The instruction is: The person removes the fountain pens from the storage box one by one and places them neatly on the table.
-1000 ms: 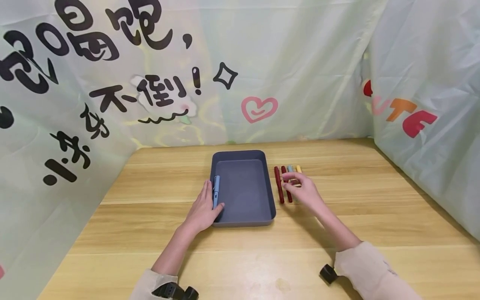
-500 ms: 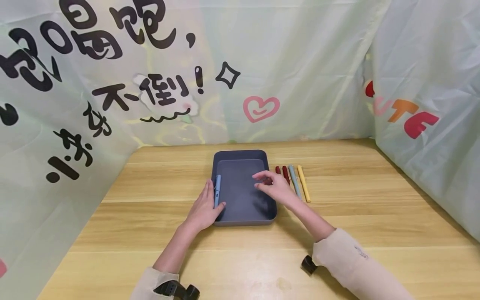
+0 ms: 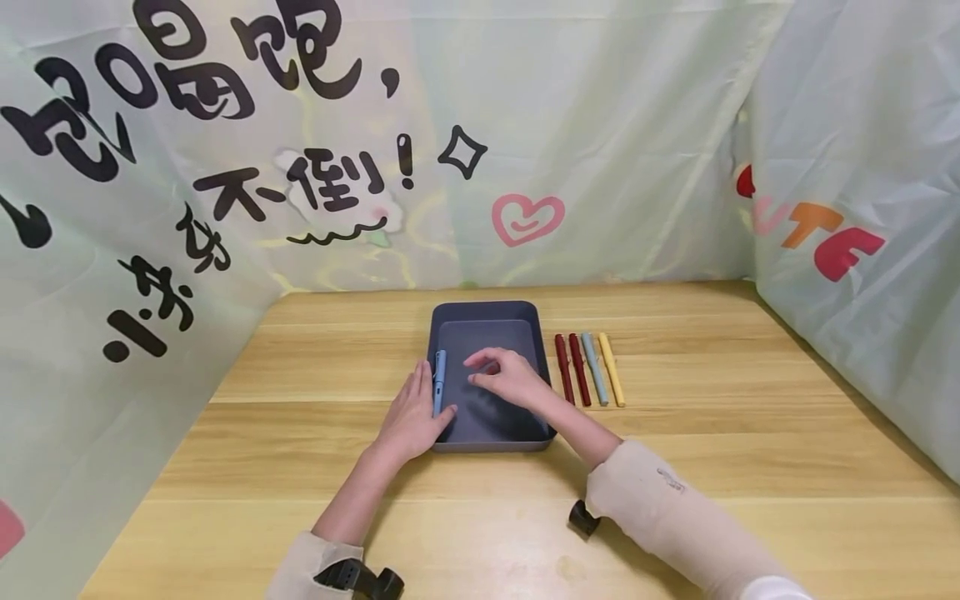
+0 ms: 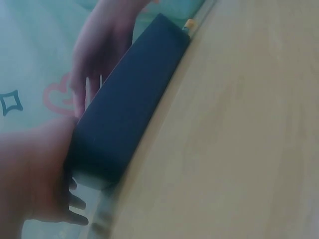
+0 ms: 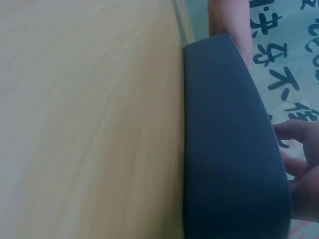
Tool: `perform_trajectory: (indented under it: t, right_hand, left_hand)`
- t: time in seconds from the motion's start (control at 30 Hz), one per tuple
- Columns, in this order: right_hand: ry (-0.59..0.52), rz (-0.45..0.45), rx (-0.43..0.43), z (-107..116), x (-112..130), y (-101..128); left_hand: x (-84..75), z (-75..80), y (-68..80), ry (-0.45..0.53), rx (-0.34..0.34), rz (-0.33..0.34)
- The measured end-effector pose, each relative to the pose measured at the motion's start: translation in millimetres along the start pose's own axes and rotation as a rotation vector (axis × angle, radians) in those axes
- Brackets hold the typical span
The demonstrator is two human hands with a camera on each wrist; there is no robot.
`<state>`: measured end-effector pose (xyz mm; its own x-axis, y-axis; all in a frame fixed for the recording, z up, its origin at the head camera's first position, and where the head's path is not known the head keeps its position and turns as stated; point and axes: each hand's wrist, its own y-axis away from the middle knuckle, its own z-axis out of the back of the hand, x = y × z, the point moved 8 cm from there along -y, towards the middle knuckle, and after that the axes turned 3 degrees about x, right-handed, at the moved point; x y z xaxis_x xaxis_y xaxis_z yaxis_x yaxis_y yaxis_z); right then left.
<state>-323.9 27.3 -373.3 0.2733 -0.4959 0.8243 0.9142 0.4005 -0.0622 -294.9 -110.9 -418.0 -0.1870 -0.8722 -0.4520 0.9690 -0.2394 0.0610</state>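
A light blue pen (image 3: 440,375) with a clip lies lengthwise in the dark grey-blue tray (image 3: 491,445), against its left wall. My left hand (image 3: 411,421) holds that wall, fingers along the outside and thumb over the rim inside; the left wrist view shows this hand (image 4: 42,174) at the tray's near corner. Above the tray's middle hovers my right hand (image 3: 513,381), thumb and index finger apart with nothing between them, the other fingers loosely bent. It is a short way right of the blue pen. In the right wrist view, the tray wall (image 5: 229,144) partly covers this hand (image 5: 304,164).
Right of the tray lie two dark red pens (image 3: 565,371) (image 3: 580,371), a grey-blue pen (image 3: 595,369) and a yellow pen (image 3: 612,369), side by side on the wooden table (image 3: 480,517). A printed cloth (image 3: 615,150) hangs behind and at the sides.
My right hand has moved left from above the row of pens to over the tray, without a pen. All the pens in the row stay in place. My left hand stays at the tray.
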Motion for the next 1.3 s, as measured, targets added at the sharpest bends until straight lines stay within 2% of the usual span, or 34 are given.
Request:
perform_trajectory:
  t: [0.3, 0.8, 0.97, 1.17, 1.3]
  right_hand:
    - [-0.008, 0.035, 0.08, -27, 7, -15]
    - [-0.007, -0.021, 0.179, -54, 2, -24]
    - [0.051, -0.003, 0.186, -57, -1, -26]
    - [0.157, 0.047, 0.15, -58, -2, -29]
    - [0.196, 0.042, 0.134, -55, -3, -28]
  left_hand:
    - [-0.7, 1.0, -0.4, 0.012, -0.016, -0.026]
    - [-0.2, 1.2, -1.8, -0.009, -0.015, -0.043]
    - [-0.5, 0.2, -1.8, -0.012, -0.021, -0.052]
    - [-1.4, 0.7, -1.3, -0.001, -0.02, -0.049]
    - [-1.9, 1.2, -0.3, -0.005, -0.016, -0.048]
